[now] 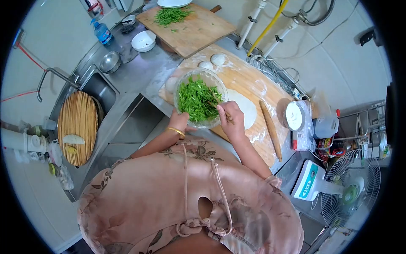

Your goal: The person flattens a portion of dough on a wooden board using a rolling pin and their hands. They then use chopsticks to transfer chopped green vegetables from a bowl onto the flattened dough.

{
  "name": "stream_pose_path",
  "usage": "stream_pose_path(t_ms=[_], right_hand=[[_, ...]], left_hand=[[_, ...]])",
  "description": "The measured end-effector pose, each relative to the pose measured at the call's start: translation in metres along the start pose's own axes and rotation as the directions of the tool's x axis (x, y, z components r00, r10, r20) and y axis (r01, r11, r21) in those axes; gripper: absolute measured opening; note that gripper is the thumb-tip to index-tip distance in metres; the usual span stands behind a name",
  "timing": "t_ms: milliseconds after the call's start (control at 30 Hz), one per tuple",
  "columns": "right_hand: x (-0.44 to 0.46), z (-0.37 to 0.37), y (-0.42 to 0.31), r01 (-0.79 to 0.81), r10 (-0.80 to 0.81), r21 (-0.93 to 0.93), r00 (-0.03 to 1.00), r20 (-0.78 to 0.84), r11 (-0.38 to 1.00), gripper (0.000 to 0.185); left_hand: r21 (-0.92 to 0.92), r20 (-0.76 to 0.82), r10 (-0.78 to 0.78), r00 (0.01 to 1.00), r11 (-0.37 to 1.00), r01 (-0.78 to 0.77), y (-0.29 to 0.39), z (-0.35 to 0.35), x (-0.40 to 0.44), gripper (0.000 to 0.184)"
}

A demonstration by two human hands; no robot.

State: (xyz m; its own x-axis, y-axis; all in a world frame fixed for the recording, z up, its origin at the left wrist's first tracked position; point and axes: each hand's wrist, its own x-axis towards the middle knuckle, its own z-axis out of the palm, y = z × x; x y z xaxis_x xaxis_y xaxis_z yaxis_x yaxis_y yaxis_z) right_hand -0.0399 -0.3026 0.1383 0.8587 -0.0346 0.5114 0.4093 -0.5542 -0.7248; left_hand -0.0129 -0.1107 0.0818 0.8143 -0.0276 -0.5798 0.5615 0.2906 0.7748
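A clear glass bowl (180,77) full of chopped green leaves (196,100) is in the middle of the view, over the left part of a floured wooden board (270,99). My left hand (180,120) grips the bowl's near left rim. In my right hand (232,119), closed fingers hold brown chopsticks (229,117) whose tips reach into the leaves. A flat sheet of rolled dough (245,108) lies just right of the bowl, partly behind my right hand. Two dough balls (218,59) rest behind the bowl, and a wooden rolling pin (270,130) lies on the right.
A cutting board (190,29) with more greens stands at the back. A white bowl (144,41), metal bowl (110,62) and sink (101,91) are on the left. On the right are a flour bowl (294,116), a scale (308,180) and a fan (351,190).
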Motion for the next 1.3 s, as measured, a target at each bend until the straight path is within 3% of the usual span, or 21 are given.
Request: stream_pose_path(t_ms=[300,600,667,733,800,1033,1133,1300], right_hand=[[-0.02,-0.013,0.008,-0.003,0.0,-0.096,0.999,-0.035,0.995,0.003],[-0.036,-0.034,0.019,-0.089,0.08,-0.046,0.98,-0.181,0.995,0.002],[-0.037,-0.039,0.021,-0.105,0.089,-0.064,0.972,-0.218,0.992,0.005],[-0.039,-0.043,0.026,-0.154,0.134,-0.069,0.964,-0.23,0.986,0.007],[-0.045,-0.046,0.034,-0.208,0.186,-0.074,0.955,-0.229,0.975,0.006],[-0.049,-0.05,0.054,-0.317,0.303,-0.018,0.921,-0.245,0.948,0.009],[-0.039,-0.056,0.031,-0.29,0.303,0.088,0.908,-0.289,0.953,0.01],[-0.026,-0.033,0.007,-0.063,0.078,0.103,0.985,-0.154,0.993,0.005]], left_hand=[[0.1,-0.077,0.017,0.997,0.995,-0.01,0.004,0.018,0.008,0.061],[0.18,-0.095,0.08,0.992,0.982,-0.062,0.011,0.025,0.007,0.054],[0.108,0.027,0.088,0.996,0.99,-0.09,-0.027,-0.008,0.057,0.065],[0.06,0.037,0.112,0.993,0.992,-0.114,-0.02,-0.004,0.05,0.07],[0.04,-0.062,0.143,0.988,0.989,-0.141,-0.002,0.011,0.025,0.07],[0.027,-0.116,0.158,0.981,0.987,-0.156,0.002,0.004,0.018,0.058],[0.088,-0.158,0.16,0.974,0.985,-0.147,0.004,0.006,0.015,0.058],[-0.007,-0.128,0.145,0.981,0.989,-0.147,0.018,0.021,-0.006,0.057]])
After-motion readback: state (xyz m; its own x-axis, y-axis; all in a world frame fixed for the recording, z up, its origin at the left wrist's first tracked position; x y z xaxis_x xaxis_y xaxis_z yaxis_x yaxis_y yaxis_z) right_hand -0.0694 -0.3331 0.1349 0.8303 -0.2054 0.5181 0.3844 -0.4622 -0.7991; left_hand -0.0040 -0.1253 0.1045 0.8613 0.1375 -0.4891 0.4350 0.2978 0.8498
